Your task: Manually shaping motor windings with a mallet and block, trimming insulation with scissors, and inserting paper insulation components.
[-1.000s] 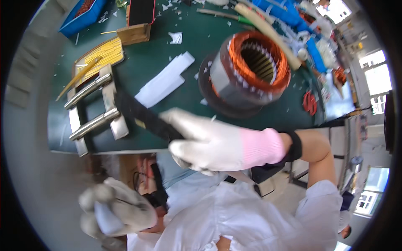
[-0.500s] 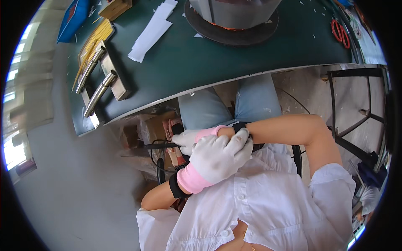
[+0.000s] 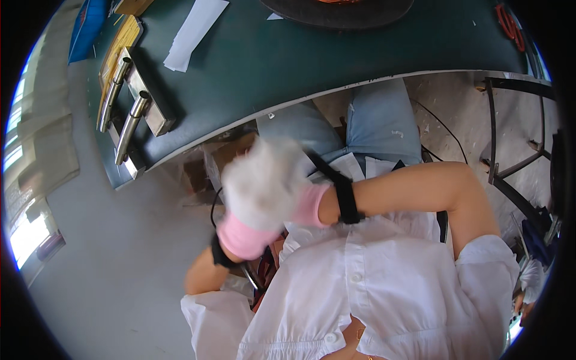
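Both hands wear white gloves with pink cuffs and come together in front of my lap. My left hand (image 3: pixel 249 195) is smeared by motion, so its fingers cannot be made out. My right hand (image 3: pixel 285 171) overlaps it and is just as blurred; whether either hand holds anything is hidden. A black strap (image 3: pixel 346 201) goes round my right forearm just behind the cuff, with one end sticking out toward the table. Another dark band (image 3: pixel 222 252) sits on my left wrist.
Beyond my lap is a green-topped table (image 3: pixel 252 66). On it are metal tubes on a bracket (image 3: pixel 133 123), white paper strips (image 3: pixel 193 36), a dark round base (image 3: pixel 342 15) and red-handled scissors (image 3: pixel 509 27). A black metal frame (image 3: pixel 493 132) stands at the right.
My left hand has come away from the right wrist and moved left and up, now blurred. The strap's end now sticks out from the right forearm. The view has shifted slightly.
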A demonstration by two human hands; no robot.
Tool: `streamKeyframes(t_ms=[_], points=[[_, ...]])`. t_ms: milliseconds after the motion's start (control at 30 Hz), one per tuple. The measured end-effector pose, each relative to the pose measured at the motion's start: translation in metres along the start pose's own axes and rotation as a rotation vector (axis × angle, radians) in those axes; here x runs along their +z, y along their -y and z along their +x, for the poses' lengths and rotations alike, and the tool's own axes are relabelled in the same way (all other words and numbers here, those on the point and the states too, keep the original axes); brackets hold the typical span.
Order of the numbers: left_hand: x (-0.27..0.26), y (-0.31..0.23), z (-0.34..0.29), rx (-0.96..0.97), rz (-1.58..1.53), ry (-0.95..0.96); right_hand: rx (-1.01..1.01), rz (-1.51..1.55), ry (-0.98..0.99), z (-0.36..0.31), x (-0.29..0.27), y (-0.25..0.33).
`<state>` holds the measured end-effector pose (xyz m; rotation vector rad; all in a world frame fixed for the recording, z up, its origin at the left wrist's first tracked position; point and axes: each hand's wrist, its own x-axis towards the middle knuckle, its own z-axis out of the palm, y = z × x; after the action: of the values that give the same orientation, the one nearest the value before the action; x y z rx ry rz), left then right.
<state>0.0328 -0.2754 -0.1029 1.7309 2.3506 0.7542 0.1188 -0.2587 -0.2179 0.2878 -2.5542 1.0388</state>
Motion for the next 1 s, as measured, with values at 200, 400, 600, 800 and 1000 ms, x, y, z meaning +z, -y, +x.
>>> streamKeyframes(t_ms=[200,400,600,800,1000], points=[[0.009,0.007,0.026,0.0,-0.14,0.265,0.006,0.271,0.512,0.0,0.017,0.036],[0.009,0.004,0.008,-0.097,-0.32,0.338,0.337,0.643,0.373,0.001,-0.003,0.009],[0.004,-0.004,0.002,-0.16,-0.38,0.324,0.192,0.746,0.299,0.006,-0.043,-0.015],[0.014,-0.011,-0.005,-0.053,-0.255,0.333,0.135,0.724,0.263,0.01,-0.042,-0.028],[0.021,-0.009,-0.008,-0.007,-0.219,0.333,0.11,0.677,0.222,0.008,-0.039,-0.029]])
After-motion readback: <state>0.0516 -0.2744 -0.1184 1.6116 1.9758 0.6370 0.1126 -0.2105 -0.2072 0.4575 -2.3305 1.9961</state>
